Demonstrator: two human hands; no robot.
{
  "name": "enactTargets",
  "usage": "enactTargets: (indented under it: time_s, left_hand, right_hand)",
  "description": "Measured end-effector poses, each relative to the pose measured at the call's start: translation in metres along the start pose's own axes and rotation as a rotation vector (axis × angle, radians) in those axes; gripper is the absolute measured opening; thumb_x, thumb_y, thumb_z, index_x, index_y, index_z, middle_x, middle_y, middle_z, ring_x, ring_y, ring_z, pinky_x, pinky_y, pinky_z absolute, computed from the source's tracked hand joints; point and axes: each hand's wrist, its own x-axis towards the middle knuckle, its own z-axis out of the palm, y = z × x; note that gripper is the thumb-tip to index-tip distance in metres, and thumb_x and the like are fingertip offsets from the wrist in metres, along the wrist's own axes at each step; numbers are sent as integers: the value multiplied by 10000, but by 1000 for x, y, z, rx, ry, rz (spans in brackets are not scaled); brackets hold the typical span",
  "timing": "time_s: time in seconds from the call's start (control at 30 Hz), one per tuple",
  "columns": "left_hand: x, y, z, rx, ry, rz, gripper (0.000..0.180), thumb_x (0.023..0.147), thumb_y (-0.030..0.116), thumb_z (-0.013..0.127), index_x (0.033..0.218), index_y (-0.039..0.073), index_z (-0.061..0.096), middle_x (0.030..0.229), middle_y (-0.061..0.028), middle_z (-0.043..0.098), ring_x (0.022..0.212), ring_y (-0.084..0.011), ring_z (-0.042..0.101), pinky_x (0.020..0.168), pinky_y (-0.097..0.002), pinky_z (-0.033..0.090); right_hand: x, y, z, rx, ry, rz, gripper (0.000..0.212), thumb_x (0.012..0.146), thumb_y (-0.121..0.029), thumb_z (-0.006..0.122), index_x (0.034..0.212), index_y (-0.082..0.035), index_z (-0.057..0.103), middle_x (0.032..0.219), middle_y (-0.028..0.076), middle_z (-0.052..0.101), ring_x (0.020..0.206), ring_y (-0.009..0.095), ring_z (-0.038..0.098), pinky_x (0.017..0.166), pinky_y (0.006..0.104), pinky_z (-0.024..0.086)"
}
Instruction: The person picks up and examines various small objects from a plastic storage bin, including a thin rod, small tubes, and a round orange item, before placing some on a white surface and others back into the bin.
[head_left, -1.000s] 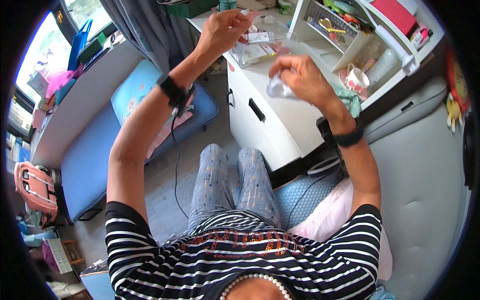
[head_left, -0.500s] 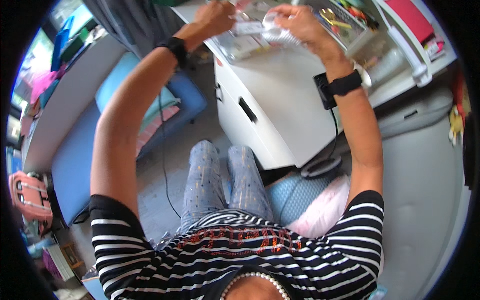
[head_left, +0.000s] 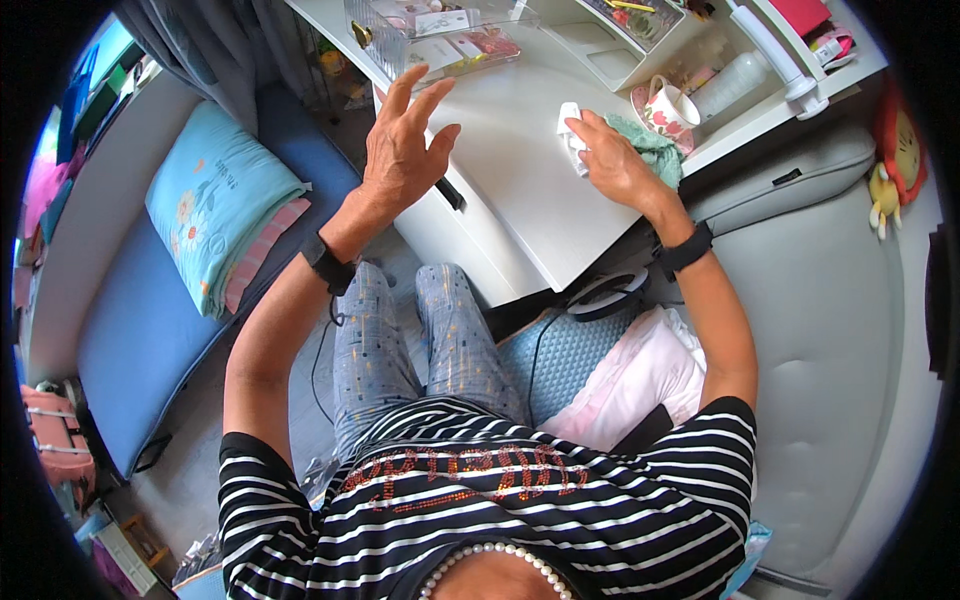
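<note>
Floral pillow (head_left: pixel 215 205) on blue bench (head_left: pixel 125 345); pink bag (head_left: pixel 58 432); grey curtain (head_left: pixel 215 55)

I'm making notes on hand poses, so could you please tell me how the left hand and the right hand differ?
The left hand is open with fingers spread and nothing visible in it; the right hand grips a crumpled white item. The left hand's fingers point up the picture, while the right hand's point toward the upper left, beside a green cloth. Both have a black band at the wrist.

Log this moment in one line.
left hand: spread, empty | right hand: holding white item | nearby: green cloth, floral cup, white tabletop
</note>
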Motion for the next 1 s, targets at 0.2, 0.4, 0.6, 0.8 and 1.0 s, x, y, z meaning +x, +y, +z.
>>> enactTargets:
  time_s: [0.2, 0.4, 0.6, 0.8, 1.0]
  left_hand:
    - [26, -38, 2, 114, 163, -105, 828, 739, 116, 743, 1427, 244, 301, 1445, -248, 150, 1261, -426, 377, 991, -458, 415]
    - [61, -79, -14, 306, 50, 40, 800, 667, 132, 796, 1356, 245, 406, 1476, -226, 192, 1312, -414, 328, 1015, -449, 406]
    - [96, -93, -20, 366, -191, 275, 614, 608, 304, 845, 1118, 147, 542, 1368, -113, 444, 1264, -323, 415, 1066, -408, 378]
    - [109, -114, -28, 147, -369, 337, 569, 586, 127, 859, 1056, 109, 538, 1168, -103, 534, 1269, -322, 391, 1095, -412, 341]
    - [119, -124, -35, 219, -398, 395, 501, 602, 136, 847, 1023, 96, 579, 1090, -78, 562, 1087, -287, 508, 929, -349, 501]
  right_hand:
    - [-6, -10, 41, 34, 228, -331, 463, 677, 112, 457, 1118, 30, 573, 1108, 203, 579, 1065, 353, 541, 976, 361, 412]
    - [75, -68, 22, 90, 290, -589, 502, 732, 79, 503, 1211, -72, 487, 1074, 159, 611, 935, 340, 600, 815, 399, 507]
    - [100, 64, -23, -204, 99, 185, 346, 768, 27, 591, 1112, -10, 612, 1052, 181, 642, 988, 328, 616, 866, 376, 489]
    - [112, 109, 24, -249, -199, 383, 348, 754, 54, 505, 1094, 33, 573, 1038, 242, 608, 972, 431, 564, 861, 445, 455]
    - [109, 94, 32, -310, -247, 205, 240, 760, 49, 473, 984, 38, 557, 1059, 256, 563, 975, 448, 556, 876, 488, 453]
